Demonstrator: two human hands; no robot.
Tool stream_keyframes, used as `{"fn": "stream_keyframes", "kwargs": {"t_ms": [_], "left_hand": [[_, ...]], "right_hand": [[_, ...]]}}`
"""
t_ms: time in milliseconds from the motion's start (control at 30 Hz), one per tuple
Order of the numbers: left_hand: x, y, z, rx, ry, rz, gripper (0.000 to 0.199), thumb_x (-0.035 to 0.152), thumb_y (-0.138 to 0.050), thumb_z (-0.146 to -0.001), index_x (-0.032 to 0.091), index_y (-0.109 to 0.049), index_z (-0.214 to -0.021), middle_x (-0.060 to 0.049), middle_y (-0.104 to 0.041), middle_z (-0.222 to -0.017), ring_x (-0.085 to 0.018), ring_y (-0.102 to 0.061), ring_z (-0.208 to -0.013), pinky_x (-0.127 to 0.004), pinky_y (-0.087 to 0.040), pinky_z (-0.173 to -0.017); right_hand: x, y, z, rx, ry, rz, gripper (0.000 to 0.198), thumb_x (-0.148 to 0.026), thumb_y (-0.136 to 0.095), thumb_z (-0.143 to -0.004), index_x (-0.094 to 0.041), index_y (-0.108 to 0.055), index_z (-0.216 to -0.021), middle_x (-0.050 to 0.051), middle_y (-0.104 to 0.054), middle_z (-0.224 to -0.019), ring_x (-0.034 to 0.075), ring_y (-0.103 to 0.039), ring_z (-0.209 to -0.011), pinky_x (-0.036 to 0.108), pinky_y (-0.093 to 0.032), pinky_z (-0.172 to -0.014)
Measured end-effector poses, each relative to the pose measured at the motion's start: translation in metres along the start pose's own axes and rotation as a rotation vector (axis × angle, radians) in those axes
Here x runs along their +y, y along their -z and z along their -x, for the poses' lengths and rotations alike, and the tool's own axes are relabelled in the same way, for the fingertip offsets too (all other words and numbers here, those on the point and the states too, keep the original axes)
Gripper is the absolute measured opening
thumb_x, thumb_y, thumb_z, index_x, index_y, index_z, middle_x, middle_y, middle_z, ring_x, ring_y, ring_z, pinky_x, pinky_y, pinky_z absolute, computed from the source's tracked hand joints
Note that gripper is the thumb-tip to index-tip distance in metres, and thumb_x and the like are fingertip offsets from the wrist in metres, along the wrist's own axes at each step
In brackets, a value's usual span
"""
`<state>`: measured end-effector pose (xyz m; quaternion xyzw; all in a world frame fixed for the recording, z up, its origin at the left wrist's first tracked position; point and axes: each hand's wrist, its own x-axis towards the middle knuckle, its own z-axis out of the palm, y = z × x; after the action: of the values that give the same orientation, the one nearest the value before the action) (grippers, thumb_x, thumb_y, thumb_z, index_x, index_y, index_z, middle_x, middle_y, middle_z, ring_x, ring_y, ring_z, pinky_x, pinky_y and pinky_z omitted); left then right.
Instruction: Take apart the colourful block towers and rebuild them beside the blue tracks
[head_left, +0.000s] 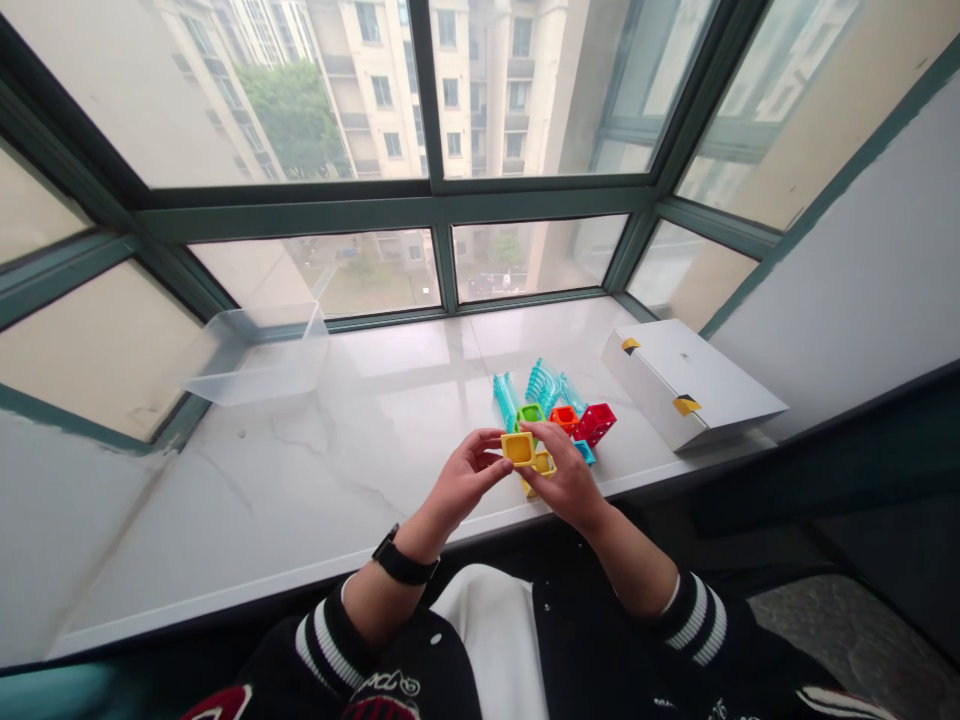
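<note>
A yellow toy block with a square hollow face is gripped between my two hands above the sill. My left hand pinches it from the left, thumb below and fingers above. From the right, my right hand closes on the same block. Another yellow block shows partly behind the right hand's fingers; I cannot tell if it is joined to the first. Just beyond lie a green block, an orange block, a red block and a blue block.
Translucent turquoise track pieces lie behind the blocks. A clear plastic bin stands at the left by the window. At the right sits a white box with yellow-and-black tabs. The marble sill ends at a front edge close to my body.
</note>
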<state>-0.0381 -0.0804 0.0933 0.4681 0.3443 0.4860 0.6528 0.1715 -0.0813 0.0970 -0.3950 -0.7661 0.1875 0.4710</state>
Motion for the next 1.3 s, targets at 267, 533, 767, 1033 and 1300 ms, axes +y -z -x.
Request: {"fn": "stream_keyframes", "kwargs": {"t_ms": [267,533,767,1033,1300], "left_hand": [[-0.006,-0.015,-0.006,-0.136,0.066,-0.064,0.052,0.043,-0.089,-0.084,0.022,-0.066,-0.126,-0.01,-0.072,-0.12,-0.023,-0.073,-0.105,-0.042,-0.06,-0.096],[-0.043,-0.008,-0.01,-0.063,-0.049,-0.578,0.055,0.039,-0.088,-0.083,0.024,-0.064,-0.13,-0.012,-0.07,-0.129,-0.028,-0.069,-0.118,-0.052,-0.057,-0.107],[-0.076,-0.008,-0.02,-0.064,-0.099,-0.837,0.064,0.035,-0.088,-0.081,0.026,-0.059,-0.138,-0.012,-0.067,-0.139,-0.033,-0.065,-0.13,-0.056,-0.053,-0.114],[-0.086,-0.014,-0.027,-0.061,-0.081,-0.831,0.041,0.032,-0.081,-0.086,0.025,-0.063,-0.122,-0.007,-0.074,-0.123,-0.028,-0.071,-0.116,-0.049,-0.057,-0.106],[-0.085,-0.014,-0.024,-0.071,-0.096,-0.787,0.037,0.035,-0.078,-0.089,0.026,-0.064,-0.121,-0.006,-0.075,-0.121,-0.026,-0.072,-0.111,-0.046,-0.059,-0.103]], "right_hand": [[0.022,0.038,0.01,-0.145,-0.096,0.022,0.059,-0.044,-0.08,-0.094,-0.029,-0.058,-0.147,0.011,-0.071,-0.138,0.032,-0.07,-0.124,0.049,-0.058,-0.108],[0.045,0.07,0.021,-0.084,-0.218,0.129,0.058,-0.051,-0.081,-0.09,-0.027,-0.062,-0.139,0.011,-0.073,-0.135,0.033,-0.072,-0.12,0.048,-0.059,-0.106],[0.055,0.072,0.026,-0.119,-0.225,0.175,0.049,-0.044,-0.079,-0.091,-0.028,-0.064,-0.135,0.009,-0.074,-0.131,0.032,-0.071,-0.12,0.047,-0.058,-0.107],[0.06,0.056,0.024,-0.205,-0.203,0.19,0.047,-0.036,-0.08,-0.089,-0.028,-0.066,-0.133,0.009,-0.075,-0.127,0.032,-0.071,-0.12,0.05,-0.057,-0.106],[0.067,0.044,0.02,-0.231,-0.206,0.168,0.045,-0.032,-0.083,-0.086,-0.027,-0.066,-0.129,0.009,-0.076,-0.125,0.033,-0.071,-0.118,0.053,-0.055,-0.108]]}}
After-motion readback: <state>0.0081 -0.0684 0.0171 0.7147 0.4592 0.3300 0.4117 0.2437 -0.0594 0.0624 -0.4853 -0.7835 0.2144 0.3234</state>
